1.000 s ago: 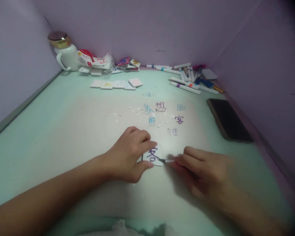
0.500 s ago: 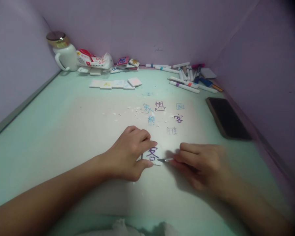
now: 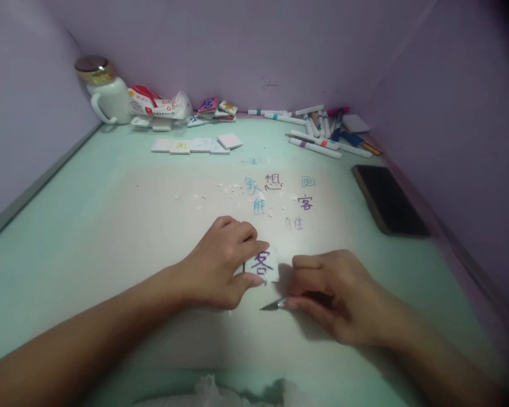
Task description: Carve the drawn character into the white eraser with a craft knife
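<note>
A small white square tile (image 3: 273,270) with a purple written character lies on the table in front of me. My left hand (image 3: 227,263) grips it from the left, forefinger at its far edge and thumb at its near edge. In my right hand (image 3: 335,294) is a craft knife (image 3: 274,305), its pointed blade aimed left, just below the tile's near right corner and apart from it. The knife's handle is mostly hidden by my fingers. Beyond the tile, several characters in blue and purple are written on the tabletop (image 3: 186,226), among small white shavings (image 3: 233,189).
At the back stand a white mug (image 3: 114,99) with a gold lid, a red-and-white plastic packet (image 3: 159,104) and stacked tiles (image 3: 212,107). A row of pale tiles (image 3: 180,147) lies nearer. Markers (image 3: 314,148) are heaped back right; a phone (image 3: 390,198) lies at right.
My right hand has drawn the knife away from the tile's right side, towards me. More of the tile shows now. My left hand keeps its hold. The view has shifted slightly.
</note>
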Demonstrator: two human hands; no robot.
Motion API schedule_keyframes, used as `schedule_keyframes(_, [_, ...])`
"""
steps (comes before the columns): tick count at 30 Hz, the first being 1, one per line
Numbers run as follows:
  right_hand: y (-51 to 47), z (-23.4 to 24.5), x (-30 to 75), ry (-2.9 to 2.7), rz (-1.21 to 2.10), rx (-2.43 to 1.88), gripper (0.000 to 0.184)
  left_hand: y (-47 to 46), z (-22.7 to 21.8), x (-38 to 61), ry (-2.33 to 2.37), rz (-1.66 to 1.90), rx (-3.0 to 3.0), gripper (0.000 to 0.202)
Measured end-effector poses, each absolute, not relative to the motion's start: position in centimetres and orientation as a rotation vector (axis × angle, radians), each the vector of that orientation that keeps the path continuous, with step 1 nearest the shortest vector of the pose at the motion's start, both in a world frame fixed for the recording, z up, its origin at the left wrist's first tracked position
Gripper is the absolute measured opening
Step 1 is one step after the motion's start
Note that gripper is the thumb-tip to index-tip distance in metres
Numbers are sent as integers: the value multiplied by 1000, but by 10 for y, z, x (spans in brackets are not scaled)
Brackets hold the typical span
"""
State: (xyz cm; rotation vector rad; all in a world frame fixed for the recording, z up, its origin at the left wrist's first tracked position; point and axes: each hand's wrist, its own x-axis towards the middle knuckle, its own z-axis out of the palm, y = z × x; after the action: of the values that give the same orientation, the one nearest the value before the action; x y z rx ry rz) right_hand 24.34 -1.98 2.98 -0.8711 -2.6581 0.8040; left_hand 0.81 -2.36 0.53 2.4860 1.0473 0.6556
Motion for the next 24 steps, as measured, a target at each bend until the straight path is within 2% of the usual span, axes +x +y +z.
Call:
schedule_keyframes(4, [-22, 27, 250, -2525, 882, -948, 19, -24, 6, 8, 999, 711, 2515, 30])
schedule_keyframes(9, [-19, 22, 259, -2142, 564, -983, 7, -26, 5, 8, 913, 951, 2653, 22])
schedule_keyframes(14, [-19, 21, 261, -1837, 356, -942, 13, -32, 13, 8, 907, 735, 2650, 18])
schedule_keyframes(17, [-20, 20, 258, -1863, 346, -957, 13, -33, 13, 6, 910, 750, 2660, 22])
schedule_keyframes(21, [-23, 18, 255, -1901, 373, -934, 13, -27, 7, 4, 933, 910, 2503, 36])
schedule_keyframes(24, [-24, 17, 254, -1895, 382, -982, 9, -21, 5, 4, 1032, 801, 2385, 36])
